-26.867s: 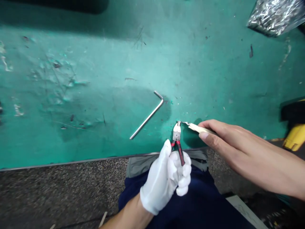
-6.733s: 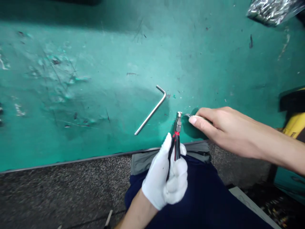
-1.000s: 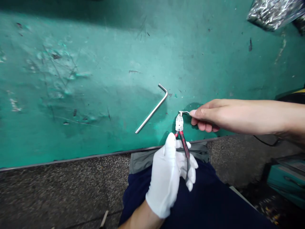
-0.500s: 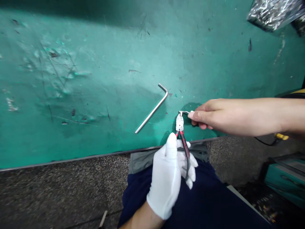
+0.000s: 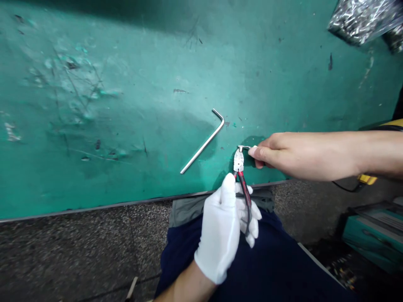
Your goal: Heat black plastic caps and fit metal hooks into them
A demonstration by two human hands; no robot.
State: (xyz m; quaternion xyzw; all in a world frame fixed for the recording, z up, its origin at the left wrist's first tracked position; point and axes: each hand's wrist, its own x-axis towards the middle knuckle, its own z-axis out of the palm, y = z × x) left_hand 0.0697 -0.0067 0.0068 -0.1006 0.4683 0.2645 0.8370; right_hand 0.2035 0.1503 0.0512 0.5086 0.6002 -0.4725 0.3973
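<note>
Clasping pliers [image 5: 239, 162] with curled fingers of gloved left hand [image 5: 218, 230] | seemingly clamping small metal piece [image 5: 241, 148] at plier tips, by edge of green table [image 5: 141, 180] | pinching thin metal tool [image 5: 247, 147] in right hand [image 5: 292, 154], touching piece or just beside | apparently mid-work; cannot tell share finished or left

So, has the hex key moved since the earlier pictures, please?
No; the hex key stays put beside the same dark mark on the table.
</note>
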